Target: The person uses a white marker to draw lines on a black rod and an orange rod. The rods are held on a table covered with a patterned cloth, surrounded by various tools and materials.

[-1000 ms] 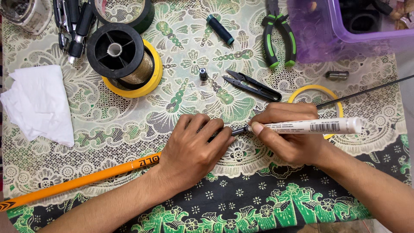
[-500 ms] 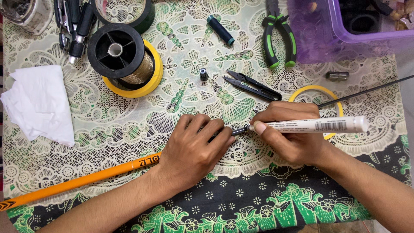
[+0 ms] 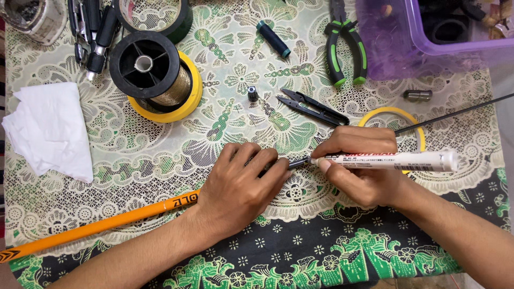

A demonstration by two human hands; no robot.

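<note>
My left hand point(image 3: 238, 184) presses down on a long rod that is orange point(image 3: 101, 225) at the lower left and turns thin and black point(image 3: 455, 113) toward the upper right. My right hand point(image 3: 361, 168) holds a white marker pen point(image 3: 396, 160) sideways, its tip touching the rod's dark section just right of my left fingers. Both hands rest on a green and white patterned lace tablecloth point(image 3: 225, 112).
A black spool of gold thread point(image 3: 155, 72) on a yellow ring, a white tissue point(image 3: 51, 128), black snips point(image 3: 313, 107), green-handled pliers point(image 3: 345, 45), a yellow tape ring point(image 3: 393, 112), a purple plastic box point(image 3: 428, 32), a small dark thread spool point(image 3: 273, 38) and small metal parts lie around.
</note>
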